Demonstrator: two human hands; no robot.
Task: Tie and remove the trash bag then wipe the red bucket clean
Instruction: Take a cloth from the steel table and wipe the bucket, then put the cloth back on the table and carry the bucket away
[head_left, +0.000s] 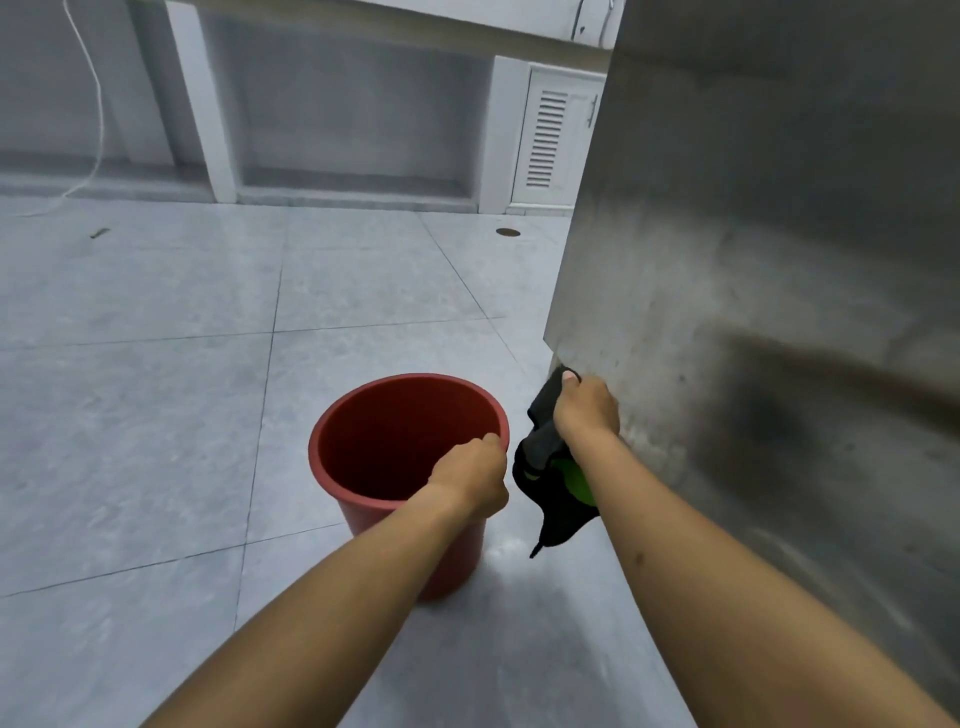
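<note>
A red bucket (384, 447) stands upright on the grey tiled floor, with no liner and nothing visible inside. My left hand (470, 475) grips its near right rim, fingers curled over the edge. My right hand (584, 408) is closed on a black cloth (548, 467) with a green patch, held just right of the bucket and clear of it. The cloth hangs down below my fist to a point. No trash bag is in view.
A tall stainless steel cabinet side (753, 234) rises close on the right, beside my right hand. At the back stand a white counter frame (218, 130) and a louvred white door (550, 140). A round floor drain (507, 232) lies beyond; a white cord (98, 104) hangs at the left.
</note>
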